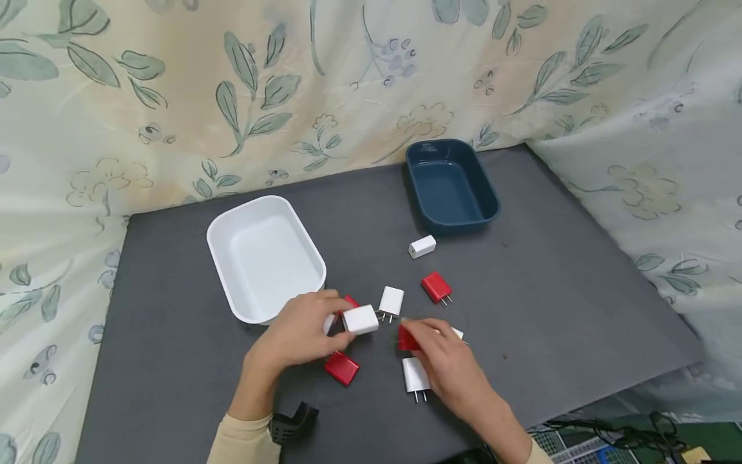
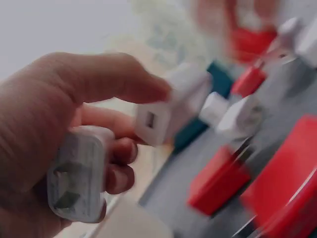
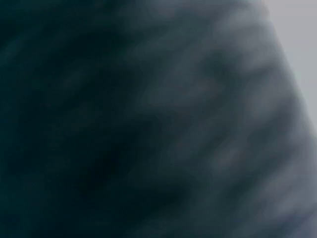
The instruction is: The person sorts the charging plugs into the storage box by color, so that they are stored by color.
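My left hand [image 1: 303,327] pinches a white plug charger [image 1: 361,319] between thumb and forefinger. In the left wrist view, a second white charger [image 2: 77,178] with two metal prongs is tucked in the palm under the curled fingers. To the right, my right hand [image 1: 455,372] grips a red plug charger [image 1: 408,339] at its fingertips. Under or beside that hand lies a white charger [image 1: 415,375], partly covered. Near the left hand are a red charger [image 1: 342,368] and a white one [image 1: 391,301]. The right wrist view is dark and blurred.
A white tray [image 1: 219,258] stands at the left, just behind the left hand. Farther back on the right is a dark blue dish [image 1: 460,227]. Between them and the hands lie a white charger [image 1: 422,247] and a red charger [image 1: 437,287] on the grey table [image 1: 556,283].
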